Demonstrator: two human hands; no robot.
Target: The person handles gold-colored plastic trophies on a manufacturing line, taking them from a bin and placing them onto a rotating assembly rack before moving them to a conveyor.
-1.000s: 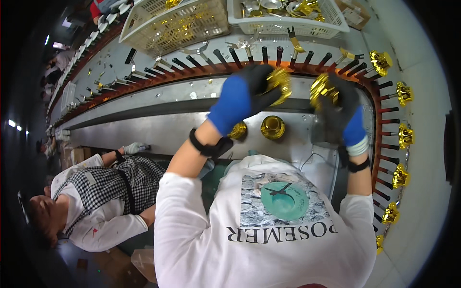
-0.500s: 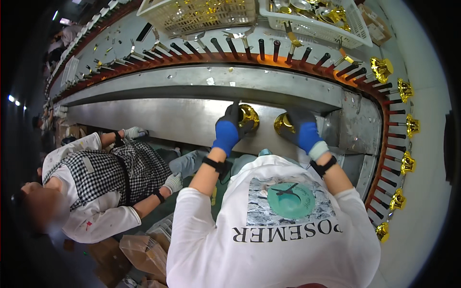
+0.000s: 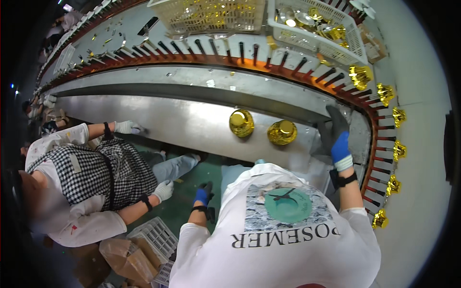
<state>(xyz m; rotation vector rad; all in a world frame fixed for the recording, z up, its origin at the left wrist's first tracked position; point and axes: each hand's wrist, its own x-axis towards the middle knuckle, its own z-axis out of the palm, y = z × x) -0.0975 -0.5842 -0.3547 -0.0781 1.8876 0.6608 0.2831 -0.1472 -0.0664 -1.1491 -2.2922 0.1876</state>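
Note:
Two shiny gold bell-shaped pieces with patterned sides and flat round tops stand on the steel bench: the left gold piece (image 3: pixel 241 123) and the right gold piece (image 3: pixel 282 132). Neither is touched by a hand. My right hand (image 3: pixel 337 128), in a dark glove with a blue back, is beyond the bench's right end, by the metal ledge. Its fingers are stretched and apart, with nothing visible in them. My left hand (image 3: pixel 204 192), gloved alike, hangs low beside my body, left of my shirt, away from both pieces. Its small visible fingers look loosely extended and hold nothing I can see.
An orange conveyor track (image 3: pixel 259 65) with dark upright holders curves behind the bench and down the right, carrying gold pieces (image 3: pixel 361 77). Beyond it stand white baskets (image 3: pixel 314 41) of shiny parts. A co-worker (image 3: pixel 86 177) in a checked apron sits at left. A crate (image 3: pixel 156 235) lies below.
Both hands have let go of the gold pieces, which now stand on the bench. My left hand has dropped down beside my body; my right has moved right toward the ledge. The view has shifted.

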